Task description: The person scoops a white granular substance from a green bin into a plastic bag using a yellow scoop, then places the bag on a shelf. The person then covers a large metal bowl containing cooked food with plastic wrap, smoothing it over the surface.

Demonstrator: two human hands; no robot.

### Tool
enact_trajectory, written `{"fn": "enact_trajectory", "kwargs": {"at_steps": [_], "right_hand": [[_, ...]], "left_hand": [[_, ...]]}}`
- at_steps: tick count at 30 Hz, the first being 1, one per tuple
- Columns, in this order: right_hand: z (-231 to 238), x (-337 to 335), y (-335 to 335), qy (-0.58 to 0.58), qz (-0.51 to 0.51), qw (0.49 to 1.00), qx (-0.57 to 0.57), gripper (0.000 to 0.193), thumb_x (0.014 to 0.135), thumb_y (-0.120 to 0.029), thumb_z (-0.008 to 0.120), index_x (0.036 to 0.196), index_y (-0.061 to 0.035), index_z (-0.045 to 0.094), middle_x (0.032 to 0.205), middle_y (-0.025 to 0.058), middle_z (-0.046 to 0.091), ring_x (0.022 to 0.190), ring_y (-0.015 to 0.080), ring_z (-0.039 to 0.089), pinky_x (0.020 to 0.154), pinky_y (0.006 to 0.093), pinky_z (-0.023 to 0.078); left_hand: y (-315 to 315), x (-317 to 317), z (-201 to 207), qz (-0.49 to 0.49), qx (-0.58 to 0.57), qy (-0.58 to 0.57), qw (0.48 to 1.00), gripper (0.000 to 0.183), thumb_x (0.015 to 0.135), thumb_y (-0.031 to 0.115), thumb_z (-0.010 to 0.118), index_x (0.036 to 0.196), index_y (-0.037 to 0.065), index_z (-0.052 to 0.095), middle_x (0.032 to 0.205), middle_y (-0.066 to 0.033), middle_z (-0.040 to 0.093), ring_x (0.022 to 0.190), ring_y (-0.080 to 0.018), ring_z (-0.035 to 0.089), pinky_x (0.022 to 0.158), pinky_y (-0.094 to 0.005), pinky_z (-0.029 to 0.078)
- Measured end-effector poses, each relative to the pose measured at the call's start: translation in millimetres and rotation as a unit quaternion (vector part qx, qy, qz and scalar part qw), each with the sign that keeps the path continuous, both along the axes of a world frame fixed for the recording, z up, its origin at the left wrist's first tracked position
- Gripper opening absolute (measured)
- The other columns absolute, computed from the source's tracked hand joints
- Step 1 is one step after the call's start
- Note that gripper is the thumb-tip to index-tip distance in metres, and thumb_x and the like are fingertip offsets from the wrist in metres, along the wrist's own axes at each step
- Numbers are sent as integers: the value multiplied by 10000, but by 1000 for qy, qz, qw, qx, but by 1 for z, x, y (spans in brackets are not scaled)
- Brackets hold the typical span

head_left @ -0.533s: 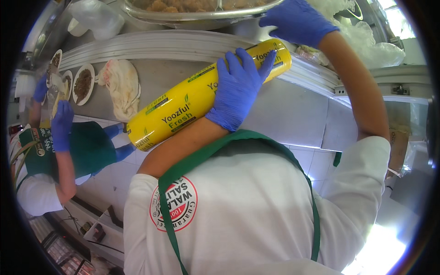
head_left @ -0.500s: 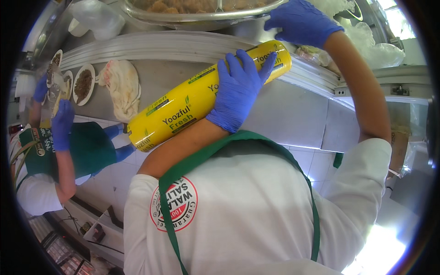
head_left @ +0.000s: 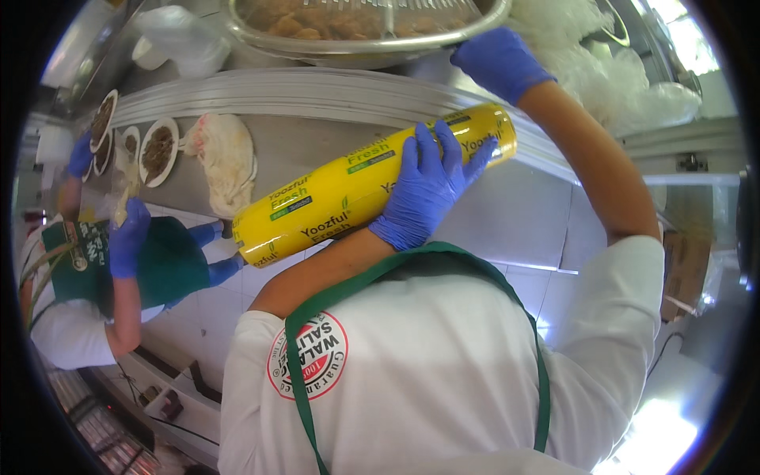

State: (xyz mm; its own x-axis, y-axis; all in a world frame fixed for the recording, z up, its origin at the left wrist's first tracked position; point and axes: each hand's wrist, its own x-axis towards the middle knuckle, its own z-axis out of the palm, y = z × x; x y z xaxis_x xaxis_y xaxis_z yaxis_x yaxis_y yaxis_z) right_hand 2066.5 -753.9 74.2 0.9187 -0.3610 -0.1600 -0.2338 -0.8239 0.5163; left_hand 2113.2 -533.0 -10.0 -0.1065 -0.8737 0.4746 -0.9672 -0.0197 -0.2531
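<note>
A large yellow roll of cling film [head_left: 317,207] lies slantwise in front of my chest. My left hand [head_left: 427,184], in a blue glove, is wrapped over it near its right half. My right hand [head_left: 500,63], also gloved in blue, is closed at the right end of an oval metal tray [head_left: 348,54]; what its fingers pinch is hidden. Browned pieces of food [head_left: 317,24] fill the tray, and glossy clear film seems to lie over part of them.
A crumpled cloth [head_left: 226,158] and plates of dark chopped food [head_left: 160,150] sit on the counter at left. A co-worker [head_left: 134,253] handles something at far left. Clear plastic bags [head_left: 625,87] are heaped at right. White containers [head_left: 186,39] stand at upper left.
My right hand has gone from spread fingers to a closed grip at the tray's end. The view has shifted slightly; my left hand stays on the roll, which lies a little flatter.
</note>
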Motion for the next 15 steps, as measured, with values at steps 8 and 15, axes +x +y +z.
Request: {"fn": "enact_trajectory", "kwargs": {"at_steps": [8, 15], "right_hand": [[-22, -39, -16, -143, 25, 955, 258, 540, 845, -102, 691, 1361, -211, 573, 1291, 104, 618, 1058, 318, 639, 954, 400, 501], [25, -45, -48, -351, -259, 859, 269, 145, 854, -49, 629, 965, -50, 724, 974, 118, 700, 895, 284, 666, 786, 374, 518]], "left_hand": [[16, 77, 55, -182, 93, 482, 852, 682, 849, 277, 721, 1457, 130, 451, 1322, -244, 533, 1243, -414, 498, 1091, -487, 384], [-15, 252, 89, 20, -186, 511, 839, 254, 896, 258, 663, 1047, 62, 720, 986, -145, 697, 913, -291, 669, 825, -387, 526]]}}
